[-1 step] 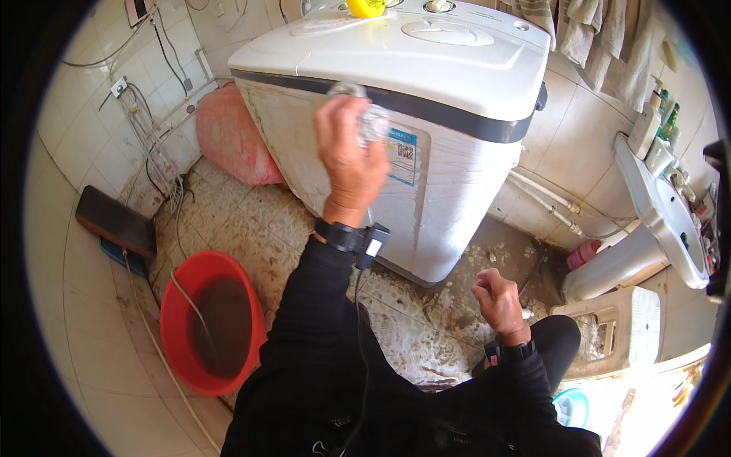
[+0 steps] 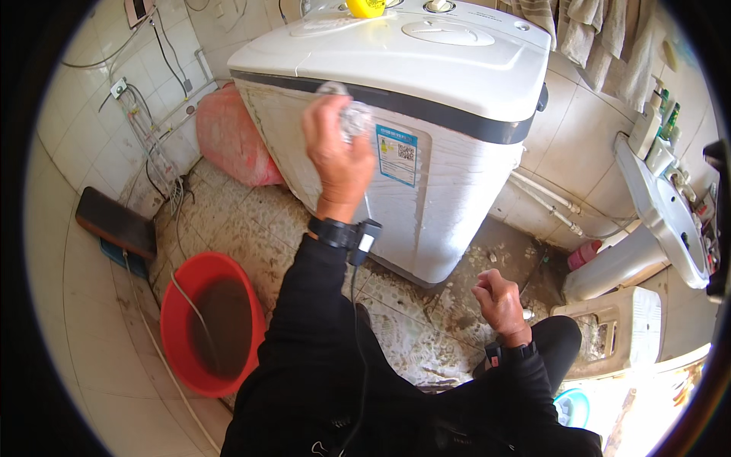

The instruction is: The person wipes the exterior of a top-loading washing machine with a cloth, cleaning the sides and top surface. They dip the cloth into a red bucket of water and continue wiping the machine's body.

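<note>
My left hand (image 2: 339,156) is closed around a crumpled grey-white rag (image 2: 355,122), slightly blurred, at the upper front of a white washing machine (image 2: 449,198). The rag overlaps the lower edge of the machine's dark grey band (image 2: 442,110). Just right of the hand, a blue-and-white label (image 2: 397,156) is stuck on the machine's side, which has grime streaks toward the left. Near my right knee, my right hand (image 2: 502,305) hangs with its fingers curled in and nothing visible in them. Each wrist wears a black band.
A red tub (image 2: 171,335) of murky water, with a hose in it, stands at the left on the dirty tiled floor. Behind it are a dark board (image 2: 114,221) and a pink bag (image 2: 232,137). A pedestal sink (image 2: 670,206) with bottles stands right. A yellow container (image 2: 367,7) tops the machine.
My left hand has moved a little left along the machine with the rag, uncovering more of the label. My right hand stays in place.
</note>
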The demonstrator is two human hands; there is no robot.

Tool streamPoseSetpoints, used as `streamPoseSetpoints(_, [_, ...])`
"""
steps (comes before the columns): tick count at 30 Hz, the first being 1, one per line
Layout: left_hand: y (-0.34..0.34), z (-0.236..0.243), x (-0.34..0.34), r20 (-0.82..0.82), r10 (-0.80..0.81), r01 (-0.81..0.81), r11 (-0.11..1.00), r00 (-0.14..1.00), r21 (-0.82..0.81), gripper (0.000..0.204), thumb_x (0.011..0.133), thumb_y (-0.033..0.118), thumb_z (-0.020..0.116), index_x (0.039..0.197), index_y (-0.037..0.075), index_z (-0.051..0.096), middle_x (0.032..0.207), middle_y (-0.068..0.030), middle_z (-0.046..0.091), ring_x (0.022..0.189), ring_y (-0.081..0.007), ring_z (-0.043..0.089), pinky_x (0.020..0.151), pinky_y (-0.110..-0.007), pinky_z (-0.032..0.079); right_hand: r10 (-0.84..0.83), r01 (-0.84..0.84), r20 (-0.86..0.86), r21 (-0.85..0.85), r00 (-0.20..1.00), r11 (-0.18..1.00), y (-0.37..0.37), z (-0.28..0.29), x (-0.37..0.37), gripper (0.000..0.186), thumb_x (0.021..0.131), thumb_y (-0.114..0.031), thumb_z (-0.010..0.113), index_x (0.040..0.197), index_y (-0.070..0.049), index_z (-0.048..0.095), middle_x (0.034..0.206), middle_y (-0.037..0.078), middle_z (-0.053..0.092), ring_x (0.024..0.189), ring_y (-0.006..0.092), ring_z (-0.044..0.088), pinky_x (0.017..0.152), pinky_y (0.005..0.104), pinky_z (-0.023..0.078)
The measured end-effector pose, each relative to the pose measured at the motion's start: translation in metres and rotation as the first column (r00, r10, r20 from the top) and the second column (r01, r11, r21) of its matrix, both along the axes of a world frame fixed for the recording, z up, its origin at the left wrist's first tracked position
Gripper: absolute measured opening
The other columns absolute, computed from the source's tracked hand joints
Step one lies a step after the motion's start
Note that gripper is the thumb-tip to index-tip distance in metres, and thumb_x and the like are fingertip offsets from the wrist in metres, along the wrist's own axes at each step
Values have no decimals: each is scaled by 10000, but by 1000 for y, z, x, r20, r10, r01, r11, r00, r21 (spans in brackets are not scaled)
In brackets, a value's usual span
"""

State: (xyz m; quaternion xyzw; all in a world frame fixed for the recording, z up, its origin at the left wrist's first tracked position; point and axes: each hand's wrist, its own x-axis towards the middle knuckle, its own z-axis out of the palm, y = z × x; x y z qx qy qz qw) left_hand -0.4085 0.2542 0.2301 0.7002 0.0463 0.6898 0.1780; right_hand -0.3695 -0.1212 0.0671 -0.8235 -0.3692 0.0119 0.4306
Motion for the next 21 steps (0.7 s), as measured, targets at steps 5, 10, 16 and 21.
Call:
streamPoseSetpoints(5, [102,22,-6,84,-26,63,878,996,-474,417,846,-86,762,1236,40,686,1184,-161,683,1109,-346,682,1003,-438,559,0,0,-42,-18,999,1000,5,7,-4,182,947,-24,762,1104,-2,671,861,179,763,773,376,765,717,421,596])
streamPoseSetpoints(10, [50,14,-12,2,26,-25,993,1000,-116,346,892,-47,753,1233,-6,714,1221,-141,721,1166,-292,690,1039,-399,545,25,-40,83,177,996,983,17,66,-10,170,956,52,743,1109,14,681,910,145,760,755,249,738,712,343,585])
streamPoseSetpoints(16, [-15,6,-10,-14,5,-2,978,1000,209,447,844,-37,754,1284,30,708,1336,-178,655,1223,-383,640,1050,-479,541,-56,-142,686,229,725,963,53,208,3,243,921,120,699,1143,22,695,1087,194,757,889,300,748,780,370,604])
streamPoseSetpoints(21, [70,8,-6,106,24,0,976,994,-217,428,932,-30,752,1344,19,648,1293,-162,683,1164,-268,688,1039,-380,549,-43,-149,931,103,363,983,107,295,31,298,922,41,719,1216,16,684,1271,235,720,1149,419,717,974,456,580])
